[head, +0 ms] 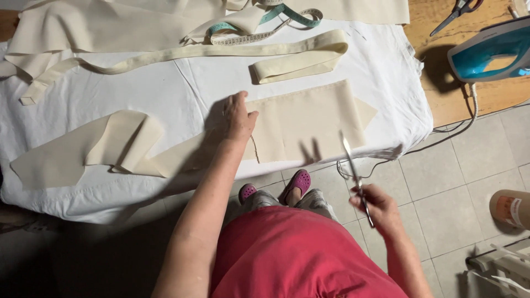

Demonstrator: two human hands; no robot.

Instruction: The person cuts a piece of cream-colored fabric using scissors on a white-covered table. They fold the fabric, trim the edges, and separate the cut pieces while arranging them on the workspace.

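Nearest the camera is the person's red garment, and just past it pink shoes on the tiled floor. Beyond lies the white-covered surface, which carries everything else. On it, at the near edge, a long wide strip of cream fabric lies flat, its left end folded over itself. The left hand rests spread and flat on this strip, pressing it down. The right hand is closed around the handles of scissors, held off the surface edge with blades pointing up and away, apart from the cloth. A short dark line near the left hand may be a cut or a crease; I cannot tell. By my judgement the cutting is partly done: a narrower folded band and larger cream pieces already lie further back. A measuring tape, an iron and second scissors sit clear of the work, nothing blocks the strip
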